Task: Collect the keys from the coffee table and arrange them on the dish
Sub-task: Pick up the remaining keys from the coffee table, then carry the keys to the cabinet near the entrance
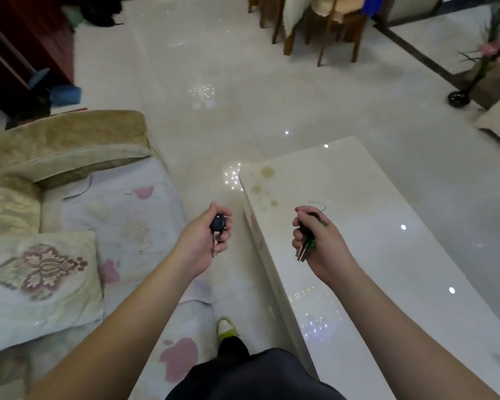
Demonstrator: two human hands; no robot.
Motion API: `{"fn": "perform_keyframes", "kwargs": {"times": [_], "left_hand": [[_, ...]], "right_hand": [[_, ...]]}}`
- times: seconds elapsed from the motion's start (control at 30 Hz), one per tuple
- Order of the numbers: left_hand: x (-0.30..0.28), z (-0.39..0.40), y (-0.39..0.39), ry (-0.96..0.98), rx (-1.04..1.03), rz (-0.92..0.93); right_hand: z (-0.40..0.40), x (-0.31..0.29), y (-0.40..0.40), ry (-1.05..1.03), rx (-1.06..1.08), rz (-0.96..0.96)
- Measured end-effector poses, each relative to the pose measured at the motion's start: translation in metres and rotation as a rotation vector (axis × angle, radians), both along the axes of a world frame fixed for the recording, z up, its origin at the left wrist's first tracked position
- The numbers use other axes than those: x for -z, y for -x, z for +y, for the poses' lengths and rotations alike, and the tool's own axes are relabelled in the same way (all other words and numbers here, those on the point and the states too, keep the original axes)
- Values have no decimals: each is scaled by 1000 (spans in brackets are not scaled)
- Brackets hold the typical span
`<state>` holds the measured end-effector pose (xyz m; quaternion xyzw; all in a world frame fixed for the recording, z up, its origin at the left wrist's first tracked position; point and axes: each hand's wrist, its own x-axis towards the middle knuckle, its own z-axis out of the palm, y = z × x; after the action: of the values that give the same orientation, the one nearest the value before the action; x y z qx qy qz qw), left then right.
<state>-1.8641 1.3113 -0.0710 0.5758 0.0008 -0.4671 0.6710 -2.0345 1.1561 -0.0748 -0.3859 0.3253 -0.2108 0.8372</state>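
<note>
My left hand (211, 235) is curled around a single key (217, 232) by its black head, the metal blade hanging down past my palm. My right hand (315, 241) grips a bunch of keys (306, 241), blades dangling, a thin wire loop poking out at twelve o'clock; there may be a green tag in there, but it's blurred. The coffee table (387, 226) lies under that hand and runs off toward five o'clock, glossy and bare where I see it. No dish is in view. Keys are light, stiff and apt to swing, so I'd hold the heads and set them down gently.
</note>
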Motion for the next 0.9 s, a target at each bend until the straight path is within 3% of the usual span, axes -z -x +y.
{"fn": "perform_keyframes", "kwargs": {"times": [0.43,0.9], "left_hand": [[-8,46,-146,33,-103,-14],[-6,-36,-279,-136,-259,-30]], "right_hand": [[13,-17,-170,63,-154,66],[-87,28,-337,-45,-320,71]]}}
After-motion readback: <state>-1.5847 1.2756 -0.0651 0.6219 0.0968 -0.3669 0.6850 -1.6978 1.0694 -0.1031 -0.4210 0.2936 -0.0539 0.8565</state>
